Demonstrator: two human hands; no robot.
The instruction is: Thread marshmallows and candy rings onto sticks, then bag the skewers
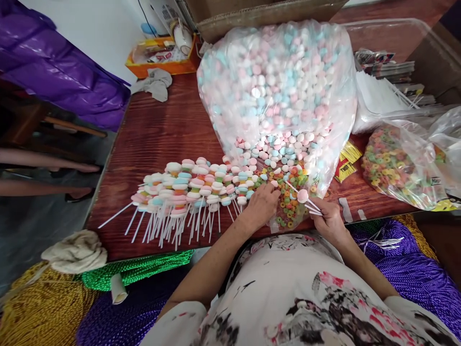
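Skewers (187, 192) lie finished left of the ring pile (288, 197) on the surface (162, 129), the left hand (261, 204) curled picking a piece from it, the right hand (329, 218) pinching sticks (312, 207) bearing one pink marshmallow (302, 195), probably mid-threading.

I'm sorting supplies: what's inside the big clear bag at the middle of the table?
The big clear bag holds pink, blue and white round candies, some spilling from its mouth near the left hand. Whatever lies deeper inside is covered.
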